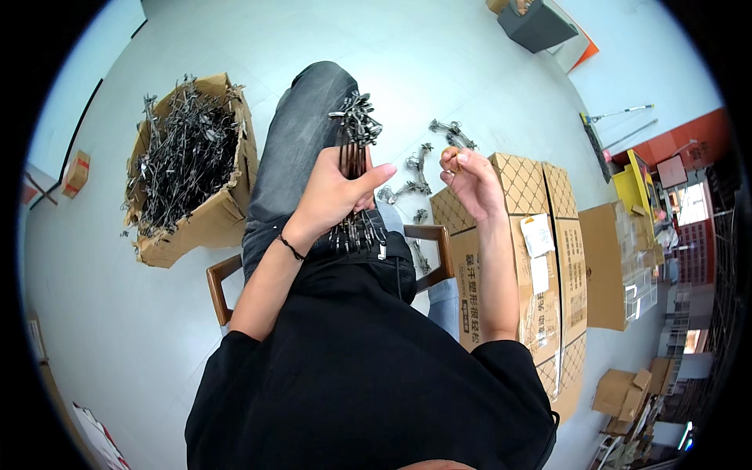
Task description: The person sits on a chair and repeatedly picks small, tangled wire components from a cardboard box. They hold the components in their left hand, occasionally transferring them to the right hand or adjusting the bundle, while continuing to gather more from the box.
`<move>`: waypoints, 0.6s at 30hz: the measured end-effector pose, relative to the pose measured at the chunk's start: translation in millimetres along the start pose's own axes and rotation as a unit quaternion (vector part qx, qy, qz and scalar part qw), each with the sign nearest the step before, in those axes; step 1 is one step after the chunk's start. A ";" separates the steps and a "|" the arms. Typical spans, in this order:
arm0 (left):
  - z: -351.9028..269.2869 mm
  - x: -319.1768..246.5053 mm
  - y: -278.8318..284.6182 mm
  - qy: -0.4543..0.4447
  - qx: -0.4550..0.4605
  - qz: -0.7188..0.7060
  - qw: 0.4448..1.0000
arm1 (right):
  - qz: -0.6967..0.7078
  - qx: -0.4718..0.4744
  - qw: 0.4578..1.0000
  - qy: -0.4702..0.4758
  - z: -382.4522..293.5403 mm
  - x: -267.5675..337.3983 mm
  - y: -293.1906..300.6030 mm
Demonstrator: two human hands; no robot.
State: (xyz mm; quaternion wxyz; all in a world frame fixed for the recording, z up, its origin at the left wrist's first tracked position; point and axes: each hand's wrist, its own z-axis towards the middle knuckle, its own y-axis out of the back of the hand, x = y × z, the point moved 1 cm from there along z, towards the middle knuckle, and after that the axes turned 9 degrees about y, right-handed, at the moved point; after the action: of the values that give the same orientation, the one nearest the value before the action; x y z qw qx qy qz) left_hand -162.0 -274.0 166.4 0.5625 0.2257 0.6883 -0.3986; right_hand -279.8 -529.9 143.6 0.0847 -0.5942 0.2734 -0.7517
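Observation:
My left hand (339, 191) is wrapped around the middle of a bundle of dark, thin rods or wires with shiny metal ends (359, 120). The bundle stands out above and below my fist, over my lap. To its right, my raised right hand (474, 176) pinches a small yellowish loop, apparently a rubber band (456, 154), between thumb and fingers. A torn cardboard box (232, 202) left of my leg is heaped with a tangle of similar dark metal pieces (188, 155). Several gathered bundles (416, 170) lie on the floor between my hands and beyond.
Wooden chair armrests (442, 249) flank me. Large printed cartons (517, 188) stand close by my right arm, with an open carton (605, 267) farther right. A broom (596, 147), a grey bin (534, 26) and a small box (76, 174) are around the tiled floor (405, 53).

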 end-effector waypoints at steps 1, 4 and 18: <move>0.4 0.4 1.0 0.000 -0.002 0.008 1.000 | 0.006 0.008 1.000 -0.008 1.5 -5.2 -2.1; -0.8 -2.7 0.7 0.005 0.001 0.004 1.000 | -0.002 0.019 1.000 0.012 3.8 -14.6 -10.2; -0.6 -1.0 2.0 0.007 0.008 -0.001 1.000 | 0.080 -0.039 0.996 -0.004 -0.1 -43.8 -5.1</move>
State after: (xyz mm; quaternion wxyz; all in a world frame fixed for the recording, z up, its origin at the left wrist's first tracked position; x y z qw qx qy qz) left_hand -160.5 -272.3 166.7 0.5556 0.2327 0.6890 -0.4032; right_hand -266.7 -505.8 109.0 0.1221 -0.5763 0.3491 -0.7288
